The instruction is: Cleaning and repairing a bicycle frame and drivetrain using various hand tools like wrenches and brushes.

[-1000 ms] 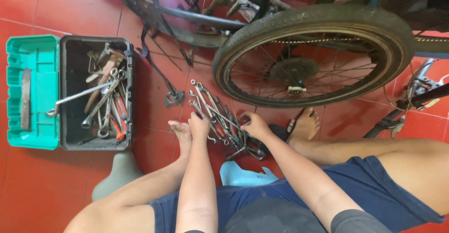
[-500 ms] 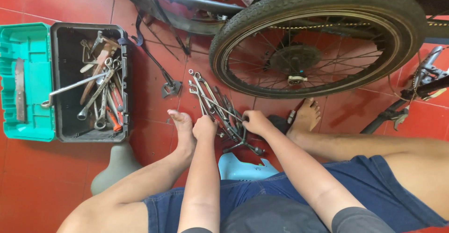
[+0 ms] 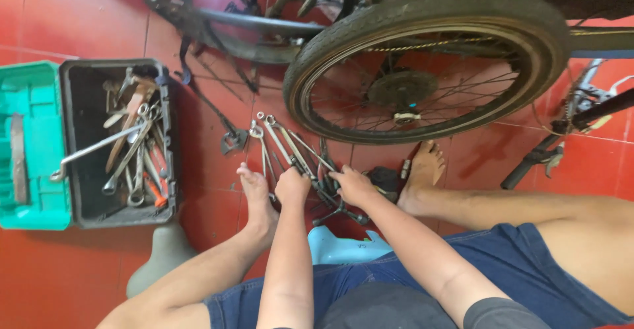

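Where the frame begins at the left, an open toolbox (image 3: 72,145) sits on the red tile floor (image 3: 39,283), its green lid flat beside a black tray filled with spanners and other hand tools (image 3: 135,150). A grey shape (image 3: 162,253) lies below it, only partly shown. Toward the centre, a fan of long wrenches (image 3: 285,149) lies on the floor, their long axes running from the upper left down to the lower right, ring ends pointing up the frame. The left hand (image 3: 292,187) rests at the lower end of that fan with fingers curled; whether it actually grips one wrench I cannot tell, since the knuckles cover the contact. Just right of it, the right hand (image 3: 354,185) is closed down over the dark tangle of tools at the same end, equally near, its grasp also hidden. A bare foot shows on each side of the hands. Above, a bicycle wheel (image 3: 429,58) fills the upper right, its frame cut off by the top edge. A pale blue object (image 3: 340,246) peeks out between the legs.
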